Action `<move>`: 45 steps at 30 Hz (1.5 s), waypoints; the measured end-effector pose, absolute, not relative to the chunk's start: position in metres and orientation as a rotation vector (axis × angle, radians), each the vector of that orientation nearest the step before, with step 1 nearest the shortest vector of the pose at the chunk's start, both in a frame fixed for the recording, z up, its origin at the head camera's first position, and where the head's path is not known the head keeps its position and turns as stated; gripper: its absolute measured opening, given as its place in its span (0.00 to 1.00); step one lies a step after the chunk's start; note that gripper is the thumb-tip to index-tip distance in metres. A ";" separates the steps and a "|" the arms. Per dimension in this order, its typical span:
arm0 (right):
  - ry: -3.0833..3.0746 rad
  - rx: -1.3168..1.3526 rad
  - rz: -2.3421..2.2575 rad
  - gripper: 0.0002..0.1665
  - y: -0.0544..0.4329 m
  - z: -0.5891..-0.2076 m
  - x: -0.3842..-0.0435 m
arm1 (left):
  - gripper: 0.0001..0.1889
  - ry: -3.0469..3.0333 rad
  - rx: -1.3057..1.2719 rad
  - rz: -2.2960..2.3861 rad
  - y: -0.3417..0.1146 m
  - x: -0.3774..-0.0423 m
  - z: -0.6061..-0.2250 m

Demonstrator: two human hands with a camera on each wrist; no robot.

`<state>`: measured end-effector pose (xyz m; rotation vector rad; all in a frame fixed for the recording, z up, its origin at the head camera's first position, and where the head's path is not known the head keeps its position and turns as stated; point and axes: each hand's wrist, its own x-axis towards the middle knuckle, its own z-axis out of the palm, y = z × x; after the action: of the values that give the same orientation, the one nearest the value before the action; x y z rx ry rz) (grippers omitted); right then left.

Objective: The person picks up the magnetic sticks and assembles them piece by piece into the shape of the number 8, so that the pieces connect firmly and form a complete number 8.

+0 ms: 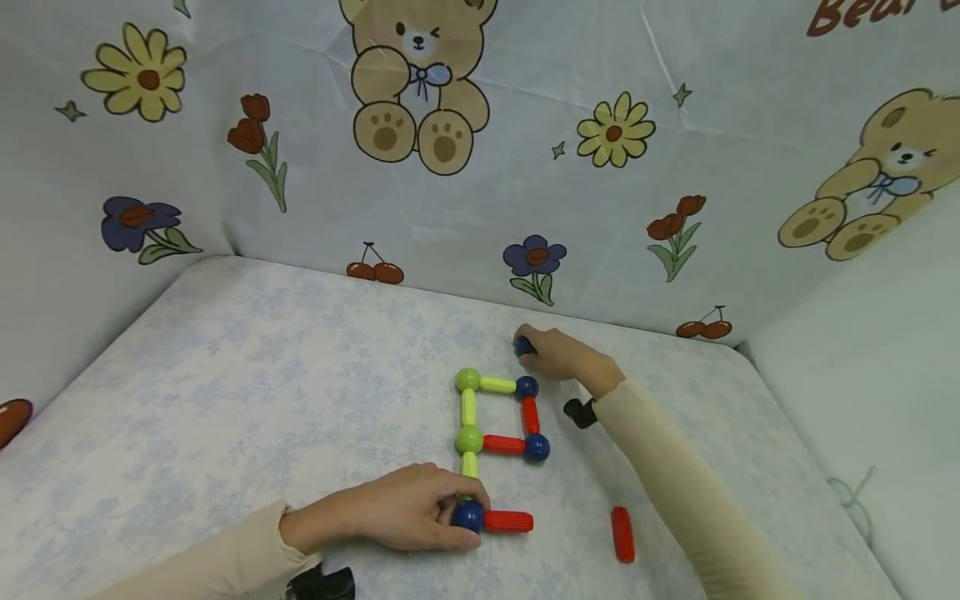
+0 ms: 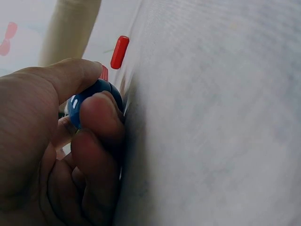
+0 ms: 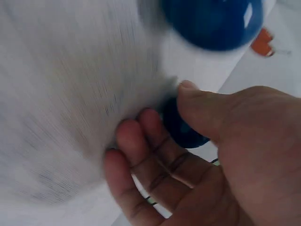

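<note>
My left hand grips a dark blue ball at the near corner of a figure of balls and rods lying on the table. From that ball a red rod points right and a yellow-green rod runs away from me. Beyond the figure's far edge, my right hand holds a loose blue ball between thumb and fingers, close over the table. Another blue ball forms the figure's far right corner, nearest that hand. Two green balls, one of them the far left corner ball, line the left side.
A single red rod lies apart on the right of the table. Behind the table rises a wall sheet printed with bears and flowers. Black camera mounts show at both wrists.
</note>
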<state>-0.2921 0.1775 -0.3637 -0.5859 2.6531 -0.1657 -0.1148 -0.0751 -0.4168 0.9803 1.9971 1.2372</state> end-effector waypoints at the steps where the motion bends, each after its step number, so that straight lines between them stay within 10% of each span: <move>1: 2.642 -0.599 -0.186 0.19 0.180 -0.363 -0.283 | 0.11 2.003 0.985 1.235 -0.075 -0.115 -0.417; 22: 2.489 -0.778 -0.480 0.25 0.224 -0.344 -0.129 | 0.12 1.956 0.891 1.272 -0.077 -0.116 -0.415; 45: 2.426 -0.901 -0.466 0.21 0.205 -0.357 -0.109 | 0.11 1.975 0.988 1.221 -0.082 -0.121 -0.411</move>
<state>-0.1090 0.2054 -0.3567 -0.9011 2.4260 -0.4660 -0.1210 -0.0824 -0.4107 0.9879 1.9746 1.2213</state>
